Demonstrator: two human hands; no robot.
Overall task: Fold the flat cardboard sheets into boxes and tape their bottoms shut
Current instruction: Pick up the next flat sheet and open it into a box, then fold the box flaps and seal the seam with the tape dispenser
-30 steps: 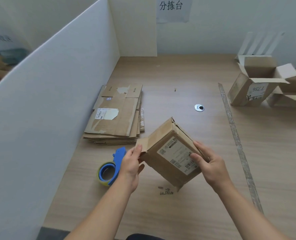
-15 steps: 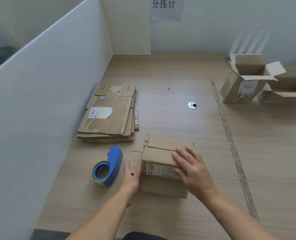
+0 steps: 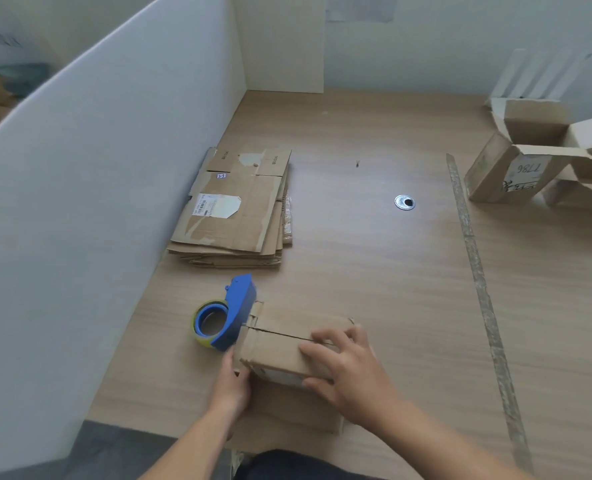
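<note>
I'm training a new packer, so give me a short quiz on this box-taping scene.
1. True or false: the dispenser lies on the table, in neither hand.
2. Where is the stack of sheets? A) beside the white partition B) at the table's far right C) on the floor
3. Fill in: the right hand presses down on the ____.

Key: 1 true; 2 A; 3 box.
</note>
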